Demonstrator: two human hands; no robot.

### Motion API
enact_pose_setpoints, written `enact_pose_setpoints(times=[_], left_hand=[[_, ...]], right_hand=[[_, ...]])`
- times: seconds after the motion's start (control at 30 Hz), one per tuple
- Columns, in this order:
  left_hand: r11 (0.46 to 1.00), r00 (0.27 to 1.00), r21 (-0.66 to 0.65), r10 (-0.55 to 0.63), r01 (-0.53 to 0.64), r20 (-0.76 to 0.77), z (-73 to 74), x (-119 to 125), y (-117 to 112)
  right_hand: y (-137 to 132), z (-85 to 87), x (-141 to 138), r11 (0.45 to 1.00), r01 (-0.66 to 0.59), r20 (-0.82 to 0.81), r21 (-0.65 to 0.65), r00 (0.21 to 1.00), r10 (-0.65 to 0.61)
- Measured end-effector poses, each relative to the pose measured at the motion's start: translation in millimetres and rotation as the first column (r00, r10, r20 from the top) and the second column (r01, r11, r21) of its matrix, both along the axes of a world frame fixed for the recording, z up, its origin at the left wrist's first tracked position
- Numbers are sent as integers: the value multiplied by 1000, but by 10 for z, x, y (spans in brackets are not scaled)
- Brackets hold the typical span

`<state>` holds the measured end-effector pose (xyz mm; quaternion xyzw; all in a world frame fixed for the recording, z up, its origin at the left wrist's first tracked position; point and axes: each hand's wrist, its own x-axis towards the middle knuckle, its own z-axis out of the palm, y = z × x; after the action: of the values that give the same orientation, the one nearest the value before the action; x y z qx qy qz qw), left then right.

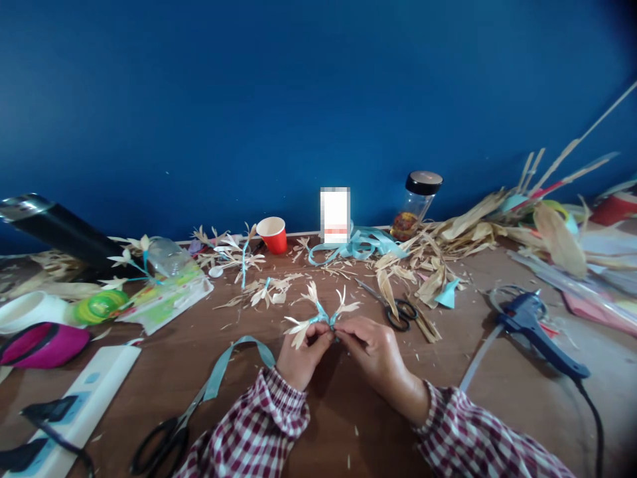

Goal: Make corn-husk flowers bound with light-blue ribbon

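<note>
Between my two hands, over the middle of the table, is a sprig of corn-husk flowers (pixel 319 313) with pale petals and blue-wrapped stems. My left hand (pixel 303 354) pinches the stems from the left. From the right, my right hand (pixel 374 353) pinches the same stems where they meet, fingertips close to the left ones. A light-blue ribbon (pixel 219 366) curves from beside my left wrist to a pair of black-handled scissors (pixel 166 435). Just beyond my hands lies another small husk flower (pixel 267 292). The exact grip point is partly hidden by my fingers.
A blue glue gun (pixel 545 332) with a cord lies at right. Second scissors (pixel 401 313), husks (pixel 465 219), a lidded glass jar (pixel 418 206), coiled ribbon (pixel 371 244) and a red paper cup (pixel 273 236) line the back. A power strip (pixel 84 405) and black bottle (pixel 62 232) are left.
</note>
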<state>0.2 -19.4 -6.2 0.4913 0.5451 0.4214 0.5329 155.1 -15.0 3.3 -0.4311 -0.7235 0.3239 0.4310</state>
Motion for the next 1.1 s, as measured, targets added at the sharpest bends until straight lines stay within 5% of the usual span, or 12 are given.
enact_pose_setpoints(times=[0.63, 0.77, 0.93, 1.1], left_hand=[[997, 997, -76, 16, -10, 78, 52, 48, -23], [996, 997, -94, 12, -5, 78, -9, 16, -13], [990, 962, -138, 61, -24, 268, -106, -22, 14], [978, 944, -182, -34, 98, 330, -116, -43, -8]], right_hand=[[17, 39, -21, 996, -84, 59, -37, 995, 86], [-9, 27, -37, 990, -53, -11, -132, 999, 52], [10, -3, -39, 956, -10, -173, -292, 984, -43], [84, -11, 15, 891, -216, -310, -400, 946, 91]])
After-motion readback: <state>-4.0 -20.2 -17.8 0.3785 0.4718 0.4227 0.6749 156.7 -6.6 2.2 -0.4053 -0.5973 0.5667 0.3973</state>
